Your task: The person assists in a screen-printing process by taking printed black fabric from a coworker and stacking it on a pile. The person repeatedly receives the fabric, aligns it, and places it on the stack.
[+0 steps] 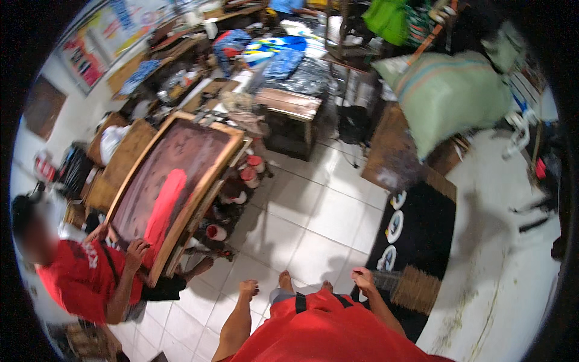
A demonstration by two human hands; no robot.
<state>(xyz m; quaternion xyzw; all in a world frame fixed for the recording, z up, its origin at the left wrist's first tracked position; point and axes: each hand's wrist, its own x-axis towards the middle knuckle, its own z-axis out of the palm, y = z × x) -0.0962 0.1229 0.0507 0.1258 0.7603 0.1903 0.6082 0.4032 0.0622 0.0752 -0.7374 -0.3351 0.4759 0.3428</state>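
Note:
My left hand (248,288) hangs over the white tiled floor (286,229), its fingers loosely curled and no object showing in it. On the other side of my red shirt, my right hand (363,279) is raised with bent fingers; whether they hold something small cannot be made out. Just beyond it lies black cloth (419,223) with several white round prints (395,226) in a row. The cloth rests on a low surface along the right wall, and a brown slatted piece (416,289) lies on its near part.
At left a person in red (78,271) leans over a wooden-framed screen (208,123) with a band of red ink (166,208). Ink pots (255,163) stand under its edge. A stuffed pale green sack (455,93) sits at back right. Ahead is a wooden bench (289,102).

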